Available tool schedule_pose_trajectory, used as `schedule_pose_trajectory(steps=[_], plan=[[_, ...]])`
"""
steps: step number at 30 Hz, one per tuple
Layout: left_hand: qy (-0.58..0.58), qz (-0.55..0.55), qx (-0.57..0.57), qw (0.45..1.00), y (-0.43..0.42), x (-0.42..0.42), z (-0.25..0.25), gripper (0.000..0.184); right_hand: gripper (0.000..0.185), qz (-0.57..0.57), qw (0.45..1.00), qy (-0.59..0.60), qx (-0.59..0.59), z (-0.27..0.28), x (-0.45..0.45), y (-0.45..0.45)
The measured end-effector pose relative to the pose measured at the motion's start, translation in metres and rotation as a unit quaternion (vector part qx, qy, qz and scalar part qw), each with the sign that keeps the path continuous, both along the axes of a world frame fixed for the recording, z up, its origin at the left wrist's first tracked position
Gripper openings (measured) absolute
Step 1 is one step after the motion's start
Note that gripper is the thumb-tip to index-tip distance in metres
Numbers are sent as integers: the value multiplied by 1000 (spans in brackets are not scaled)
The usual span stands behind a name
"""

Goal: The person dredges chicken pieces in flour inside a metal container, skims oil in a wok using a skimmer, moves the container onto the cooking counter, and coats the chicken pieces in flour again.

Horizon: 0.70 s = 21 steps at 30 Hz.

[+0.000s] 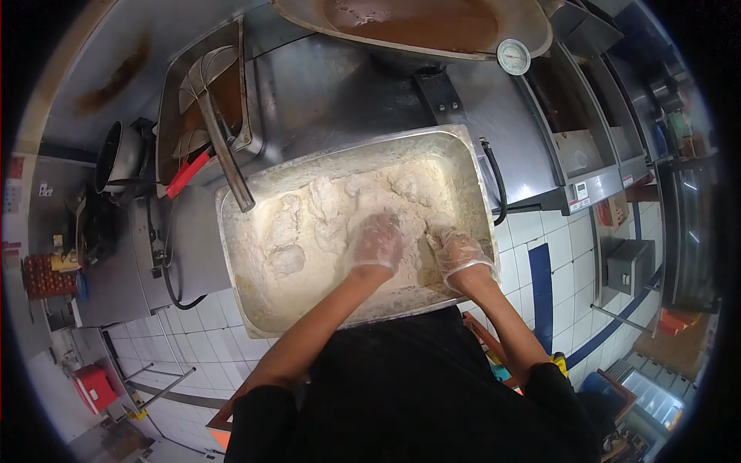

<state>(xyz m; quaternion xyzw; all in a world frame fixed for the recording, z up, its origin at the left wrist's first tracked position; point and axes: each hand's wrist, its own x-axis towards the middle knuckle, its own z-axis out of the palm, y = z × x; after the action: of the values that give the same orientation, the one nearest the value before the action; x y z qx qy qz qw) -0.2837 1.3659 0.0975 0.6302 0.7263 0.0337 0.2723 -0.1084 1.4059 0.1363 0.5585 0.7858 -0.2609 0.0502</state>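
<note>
A deep metal tray [231, 289] holds pale flour [309, 297], with several flour-coated lumps in it, such as a floured piece [285, 261] at the left and a larger coated piece [328, 207] near the middle; they look like battered meat. My left hand [378, 241], in a clear plastic glove, reaches down into the flour at the tray's centre, and its fingertips are blurred or buried. My right hand [459, 251], gloved likewise, is at the tray's right side with fingers curled in the flour. What lies under those fingers is hidden.
Beyond the tray, a large pan of brown liquid [409, 23] carries a dial thermometer [513, 56]. A rectangular metal container [245, 85] at upper left holds wire utensils, one metal handle [224, 150] reaching over the tray's corner. Fryer wells [575, 147] stand at the right.
</note>
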Motion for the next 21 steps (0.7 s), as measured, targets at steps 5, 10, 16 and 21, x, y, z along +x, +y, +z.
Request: schedule_pose_trajectory(steps=[5,10,16,21], plan=[[127,-4,222,967,-32,6,-108,44,30,183,973,33,139,-34,7,2],[-71,-60,144,985,-37,-34,-53,55,34,185,959,77,200,-41,-33,11],[-30,60,129,989,-50,-12,-46,57,27,371,897,-5,239,-54,-39,13],[-2,116,-133,984,-61,-17,-53,69,31,427,903,12,39,-31,-35,14]])
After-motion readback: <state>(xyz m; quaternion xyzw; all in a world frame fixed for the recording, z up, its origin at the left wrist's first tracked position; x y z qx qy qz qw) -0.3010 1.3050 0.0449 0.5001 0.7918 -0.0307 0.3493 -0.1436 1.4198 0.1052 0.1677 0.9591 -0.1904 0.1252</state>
